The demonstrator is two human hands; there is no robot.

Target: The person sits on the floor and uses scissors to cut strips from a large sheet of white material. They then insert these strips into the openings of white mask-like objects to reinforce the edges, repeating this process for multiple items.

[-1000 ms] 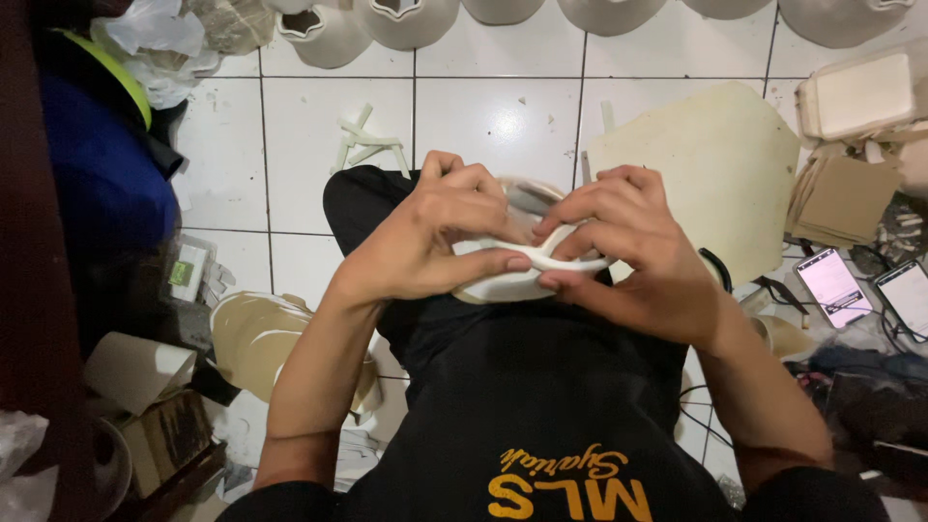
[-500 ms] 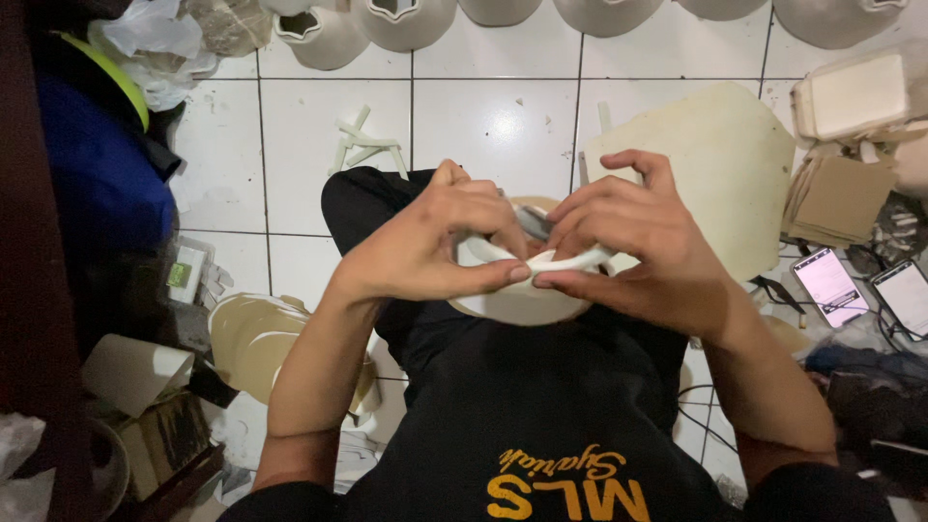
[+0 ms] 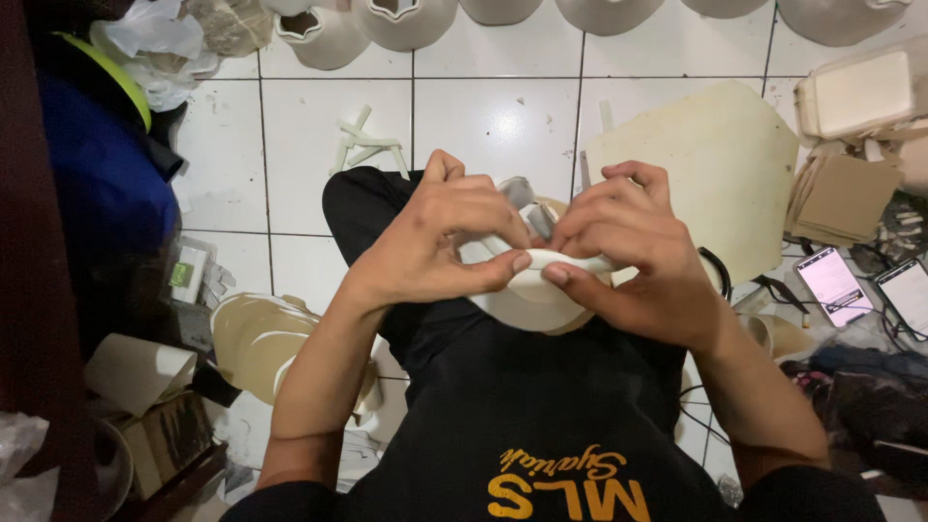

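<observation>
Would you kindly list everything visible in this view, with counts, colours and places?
Cream moulded piece: one, off-white, held over the lap.
Cream shells: a row, count cut off by the frame, top edge on the tiled floor.
Flat sheet: one, pale beige, upper right on the floor.
Phones: two, screens lit, right edge.
Cut scraps: a few, cream, on the tiles above the knee.
Blue bag: one, left side.
Black clothing: lap and torso, bottom centre.
Left hand: gripping the piece's left side.
Right hand: gripping its right side.

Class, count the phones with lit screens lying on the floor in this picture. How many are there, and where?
2. Both lie at the right edge: one phone and, beside it, a second phone partly cut off. Clutter may hide others.
</observation>
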